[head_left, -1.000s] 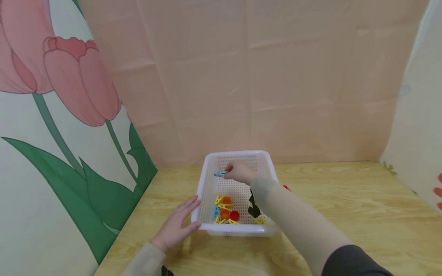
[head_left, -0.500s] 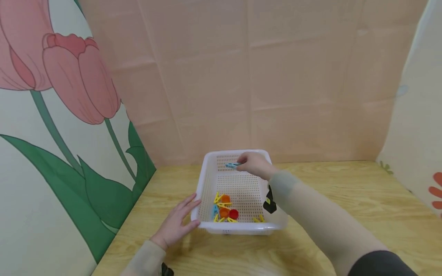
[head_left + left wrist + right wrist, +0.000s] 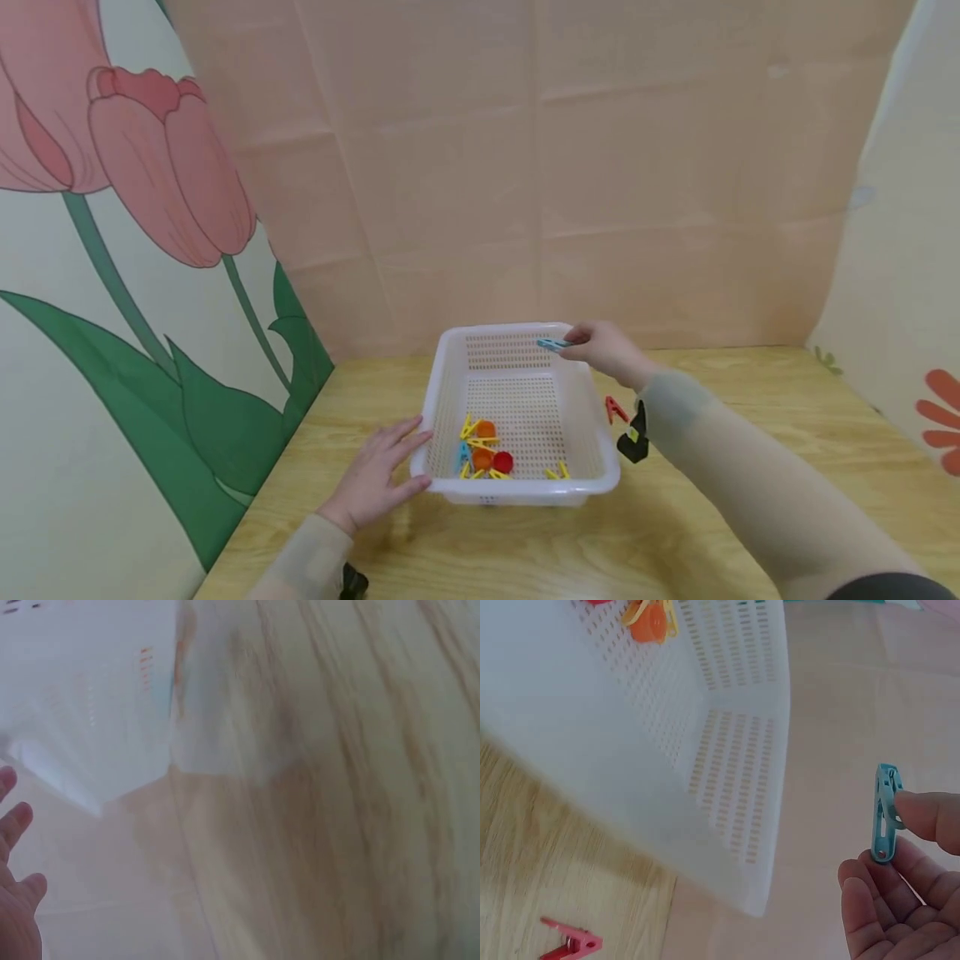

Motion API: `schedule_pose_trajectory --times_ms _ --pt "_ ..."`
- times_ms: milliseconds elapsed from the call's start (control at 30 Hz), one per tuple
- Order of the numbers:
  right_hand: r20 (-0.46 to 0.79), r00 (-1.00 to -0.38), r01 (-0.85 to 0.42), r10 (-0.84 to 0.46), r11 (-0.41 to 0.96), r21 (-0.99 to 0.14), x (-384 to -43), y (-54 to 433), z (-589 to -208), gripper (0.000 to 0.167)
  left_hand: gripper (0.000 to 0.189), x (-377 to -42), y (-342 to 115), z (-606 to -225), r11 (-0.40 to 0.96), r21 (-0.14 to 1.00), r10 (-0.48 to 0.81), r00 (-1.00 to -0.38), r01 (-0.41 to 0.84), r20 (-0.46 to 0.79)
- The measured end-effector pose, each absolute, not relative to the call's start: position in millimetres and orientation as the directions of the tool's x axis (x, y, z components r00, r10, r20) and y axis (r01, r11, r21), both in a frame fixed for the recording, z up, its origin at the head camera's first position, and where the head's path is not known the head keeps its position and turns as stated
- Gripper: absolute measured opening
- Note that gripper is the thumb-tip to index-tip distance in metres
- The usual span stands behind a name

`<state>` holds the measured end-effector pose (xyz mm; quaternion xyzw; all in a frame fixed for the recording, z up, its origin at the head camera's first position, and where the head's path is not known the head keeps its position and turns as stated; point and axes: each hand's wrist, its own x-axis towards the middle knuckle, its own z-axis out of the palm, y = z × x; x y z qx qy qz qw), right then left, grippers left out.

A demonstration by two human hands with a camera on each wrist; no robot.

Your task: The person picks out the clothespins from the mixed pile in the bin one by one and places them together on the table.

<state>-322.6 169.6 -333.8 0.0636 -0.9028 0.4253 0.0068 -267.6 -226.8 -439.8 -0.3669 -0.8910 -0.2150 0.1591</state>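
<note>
A blue clothespin (image 3: 883, 814) is pinched between the thumb and fingers of my right hand (image 3: 609, 350). In the head view that hand is over the back right corner of a white perforated plastic basket (image 3: 604, 450). My left hand (image 3: 375, 473) rests with spread fingers against the basket's left rim near its front corner. Inside the basket, at the front left, lie several yellow clothespins (image 3: 481, 445), another blue clothespin (image 3: 463, 455), orange round pieces (image 3: 482, 459) and a red round piece (image 3: 502, 462). A yellow clothespin (image 3: 558, 472) lies at the front right inside.
On the wooden table (image 3: 720, 433), just right of the basket, lies a red clothespin (image 3: 616, 409), partly behind the black wrist device (image 3: 634, 437). A pinkish sheet (image 3: 450, 192) hangs behind the table. A tulip-printed panel (image 3: 172, 167) stands on the left.
My right hand has moved right with the blue clothespin, from above the basket's middle to its back right corner. The red clothespin now shows more fully. My left hand stays at the rim.
</note>
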Motion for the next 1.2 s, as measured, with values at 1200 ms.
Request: schedule_pose_trajectory --times_ms 1200 --pt "-0.097 -0.967 0.216 0.235 0.562 -0.798 -281.5 275.6 -410.4 0.053 0.060 -268.0 -240.2 -431.3 0.676 0.219 0.595 -0.696 0.704 0.402"
